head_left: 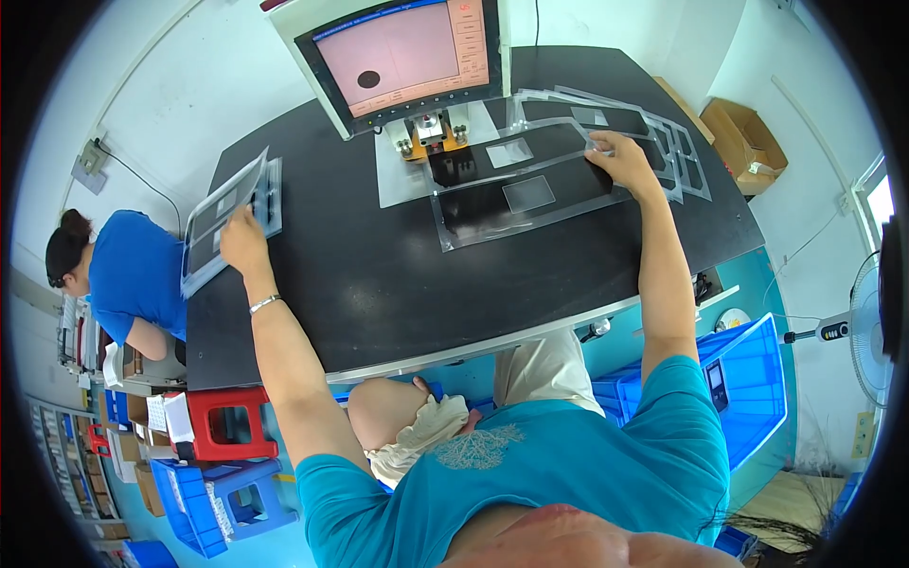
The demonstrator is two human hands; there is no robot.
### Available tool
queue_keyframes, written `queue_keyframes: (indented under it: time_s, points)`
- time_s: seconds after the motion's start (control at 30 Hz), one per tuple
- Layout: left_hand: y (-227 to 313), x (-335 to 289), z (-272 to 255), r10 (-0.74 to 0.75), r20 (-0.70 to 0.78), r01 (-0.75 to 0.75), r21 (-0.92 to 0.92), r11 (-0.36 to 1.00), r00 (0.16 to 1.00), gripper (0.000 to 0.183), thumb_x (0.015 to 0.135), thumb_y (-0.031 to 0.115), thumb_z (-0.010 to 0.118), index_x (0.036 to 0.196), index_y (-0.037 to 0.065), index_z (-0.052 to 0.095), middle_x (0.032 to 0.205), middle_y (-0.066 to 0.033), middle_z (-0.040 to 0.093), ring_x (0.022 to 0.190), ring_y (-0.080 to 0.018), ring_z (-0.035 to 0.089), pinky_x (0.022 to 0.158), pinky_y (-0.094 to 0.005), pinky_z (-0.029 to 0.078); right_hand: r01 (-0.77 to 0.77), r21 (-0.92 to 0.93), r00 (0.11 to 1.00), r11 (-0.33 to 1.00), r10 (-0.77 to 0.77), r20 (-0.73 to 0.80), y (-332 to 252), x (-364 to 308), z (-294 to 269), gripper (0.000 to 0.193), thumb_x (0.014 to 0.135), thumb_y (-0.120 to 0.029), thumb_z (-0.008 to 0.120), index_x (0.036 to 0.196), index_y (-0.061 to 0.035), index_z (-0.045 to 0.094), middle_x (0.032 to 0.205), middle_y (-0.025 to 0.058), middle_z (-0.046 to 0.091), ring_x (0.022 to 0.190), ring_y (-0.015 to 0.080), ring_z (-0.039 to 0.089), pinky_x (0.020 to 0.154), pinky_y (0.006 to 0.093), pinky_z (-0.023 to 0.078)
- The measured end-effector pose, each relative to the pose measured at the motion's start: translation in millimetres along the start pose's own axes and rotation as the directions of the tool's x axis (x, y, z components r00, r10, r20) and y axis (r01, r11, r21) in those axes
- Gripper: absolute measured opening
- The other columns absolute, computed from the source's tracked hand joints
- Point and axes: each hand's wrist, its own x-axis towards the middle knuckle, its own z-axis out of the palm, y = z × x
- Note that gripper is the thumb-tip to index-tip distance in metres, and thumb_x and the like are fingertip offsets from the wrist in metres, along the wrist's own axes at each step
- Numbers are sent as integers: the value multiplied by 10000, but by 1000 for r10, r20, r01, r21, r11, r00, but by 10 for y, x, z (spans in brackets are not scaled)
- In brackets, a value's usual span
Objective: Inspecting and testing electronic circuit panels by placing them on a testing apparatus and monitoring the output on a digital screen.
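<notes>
At the left edge of the dark table, my left hand (244, 241) is closed on the edge of a clear plastic sheet with dark panels (202, 222). That sheet is tilted up over a stack of similar sheets (275, 204). My right hand (625, 163) pinches the right end of another clear sheet with dark panels and pale rectangular windows (473, 210). The left end of this sheet lies by a small metal fixture (432, 133) below a monitor (402, 52). Further overlapping sheets (689, 161) lie beyond my right hand.
The black tabletop (379, 284) spans the space between my arms. A person in a blue shirt (140, 270) sits bent over at the left. Around the table stand a red stool (229, 402), a blue crate (757, 379), a cardboard box (748, 142) and a fan (866, 327).
</notes>
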Motion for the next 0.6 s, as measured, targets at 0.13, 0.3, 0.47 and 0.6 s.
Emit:
queue_keyframes:
  time_s: [0.13,0.3,0.47,0.6]
  points:
    - [569,-139,-164,312,-98,-326,-182,928,945,184,922,253,620,954,82,682,949,-132,694,882,-352,667,738,-456,537,-35,186,989,982,7,144,-26,-18,-1,483,830,-250,764,1259,-59,652,1109,132,691,1030,242,657,898,336,500]
    - [1236,-578,-329,538,138,-479,-312,820,832,115,909,132,591,997,67,625,1002,-128,669,866,-341,678,705,-443,554,-13,282,989,959,-29,145,19,38,69,531,811,-248,770,1285,-52,632,1139,130,683,1058,256,653,929,341,488]
    - [1301,-691,-174,668,56,-638,-246,729,742,217,883,106,602,1090,101,666,971,-85,691,899,-265,686,709,-394,569,126,-16,989,992,-127,-75,-8,79,229,549,815,-219,757,1319,-59,610,1147,122,680,961,236,653,879,332,504]
    - [1249,-675,-225,638,108,-582,-315,749,762,267,882,146,639,1147,126,668,1051,-52,703,957,-271,670,766,-391,558,121,-6,989,993,-121,-81,-8,99,248,544,815,-234,756,1316,-73,616,1157,121,682,966,246,656,878,341,503]
